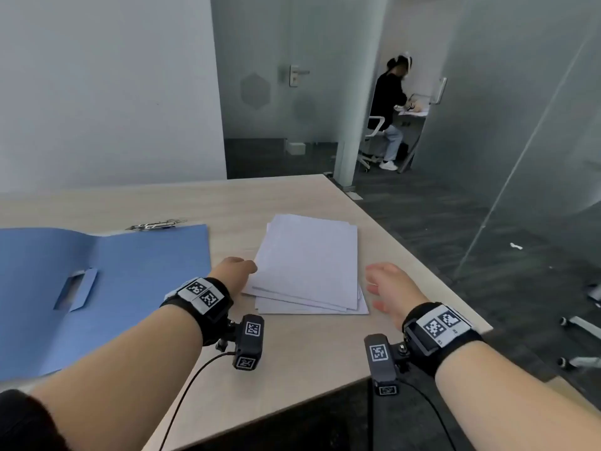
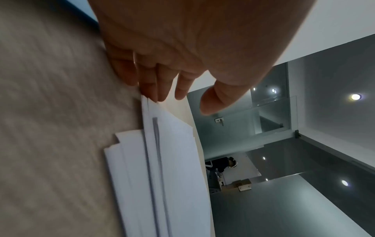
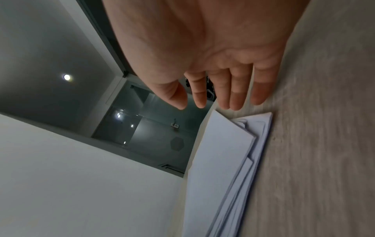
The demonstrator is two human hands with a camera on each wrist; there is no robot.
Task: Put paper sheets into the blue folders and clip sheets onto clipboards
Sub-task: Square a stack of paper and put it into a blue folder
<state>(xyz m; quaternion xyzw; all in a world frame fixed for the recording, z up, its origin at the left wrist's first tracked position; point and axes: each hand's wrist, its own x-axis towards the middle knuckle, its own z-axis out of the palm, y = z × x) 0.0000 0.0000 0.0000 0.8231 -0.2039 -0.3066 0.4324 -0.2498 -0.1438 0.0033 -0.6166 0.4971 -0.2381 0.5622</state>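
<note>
Nothing is filed yet, as far as I can see: the blue folder (image 1: 107,288) lies open and bare on the desk (image 1: 227,203). My left hand (image 1: 235,270) fingers the paper stack (image 1: 309,265) edge; my right hand (image 1: 392,288) hovers beside it, fingers relaxed, holding nothing.

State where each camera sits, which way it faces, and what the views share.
Head: worn on the head, facing forward and down at the table, blue folder and paper stack; both forearms show.
Left wrist: looks along the left hand; fingertips touch the paper stack's edge.
Right wrist: looks along the open right hand, held apart from the paper.
Shared: all three views show the paper stack.
</note>
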